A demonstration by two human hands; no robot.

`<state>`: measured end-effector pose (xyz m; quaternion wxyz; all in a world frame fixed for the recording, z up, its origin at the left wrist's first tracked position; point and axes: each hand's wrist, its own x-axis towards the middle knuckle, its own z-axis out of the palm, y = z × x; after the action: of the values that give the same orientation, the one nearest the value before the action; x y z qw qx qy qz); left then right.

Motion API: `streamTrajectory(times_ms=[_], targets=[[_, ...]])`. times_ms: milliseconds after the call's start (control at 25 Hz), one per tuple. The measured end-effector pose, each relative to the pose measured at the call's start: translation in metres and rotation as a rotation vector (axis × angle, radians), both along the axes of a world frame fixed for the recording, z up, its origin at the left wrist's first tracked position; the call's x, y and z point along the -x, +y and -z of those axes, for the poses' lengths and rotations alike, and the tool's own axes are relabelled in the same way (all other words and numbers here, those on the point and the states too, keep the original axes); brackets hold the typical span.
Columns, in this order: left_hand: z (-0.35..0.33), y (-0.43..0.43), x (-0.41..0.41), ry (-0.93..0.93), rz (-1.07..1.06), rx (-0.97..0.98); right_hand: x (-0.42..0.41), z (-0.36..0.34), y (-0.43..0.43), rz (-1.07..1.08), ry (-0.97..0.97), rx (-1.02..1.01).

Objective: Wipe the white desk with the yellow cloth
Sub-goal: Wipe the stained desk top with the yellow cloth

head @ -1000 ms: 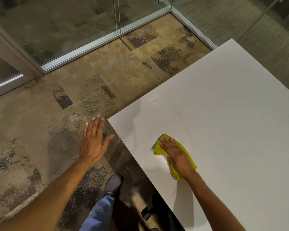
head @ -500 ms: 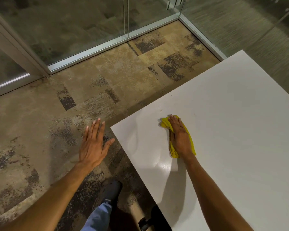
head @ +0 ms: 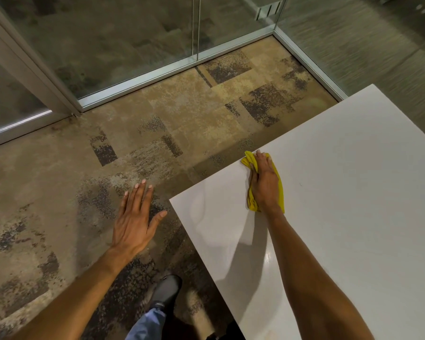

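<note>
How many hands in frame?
2: left hand open over the brown patterned carpet; right hand pressing the crumpled yellow cloth onto the flat white desk near its edge.

A mottled tan and dark-brown carpet floor point(head: 182, 114) ran up to clear glass wall panels point(head: 120, 33) set in a silver metal floor track point(head: 142, 81). A pale grey frame post point(head: 35, 69) slanted at the left. The glass walls met at a corner at top right. Light left a soft sheen on the smooth white tabletop point(head: 353, 192) at right
</note>
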<state>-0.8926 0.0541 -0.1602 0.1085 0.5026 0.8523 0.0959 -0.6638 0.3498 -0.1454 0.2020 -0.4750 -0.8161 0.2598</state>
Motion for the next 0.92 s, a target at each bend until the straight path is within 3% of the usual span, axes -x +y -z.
streamTrajectory(times_ms=[480, 920], targets=[[0.01, 0.0, 0.002, -0.025, -0.003, 0.009, 0.045, -0.001, -0.015, -0.135, 0.025, 0.033], [0.017, -0.008, 0.022, -0.08, -0.065, -0.019, 0.116, -0.002, -0.104, -0.367, -0.09, 0.132]])
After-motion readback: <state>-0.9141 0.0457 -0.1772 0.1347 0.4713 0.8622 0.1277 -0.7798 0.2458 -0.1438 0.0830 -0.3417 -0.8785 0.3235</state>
